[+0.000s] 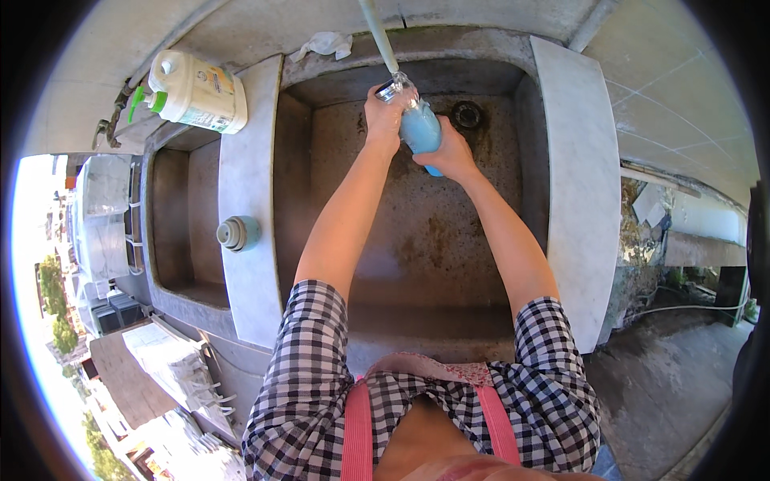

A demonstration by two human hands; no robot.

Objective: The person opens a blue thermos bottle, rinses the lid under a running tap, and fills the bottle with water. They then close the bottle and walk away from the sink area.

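Both my hands are over the large stone sink basin around a light blue bottle [420, 128], which is held at a tilt. My left hand [384, 122] is closed at its upper end, beside a silver metal rim [387, 91]. Whether that rim is the bottle's mouth or a separate piece, I cannot tell. My right hand [451, 152] wraps the lower part of the body, with the blue base showing below the fingers. A pale hose [378, 36] comes down from the top, and water splashes over the bottle's upper end and my left fingers.
On the left marble slab [255, 297] stand a white jug [212, 96] with a green pump and a grey-blue cup-like lid [238, 233]. A smaller basin [204, 224] lies beyond it. A dark round drain [466, 115] is near my right hand. Another slab [579, 200] borders the right.
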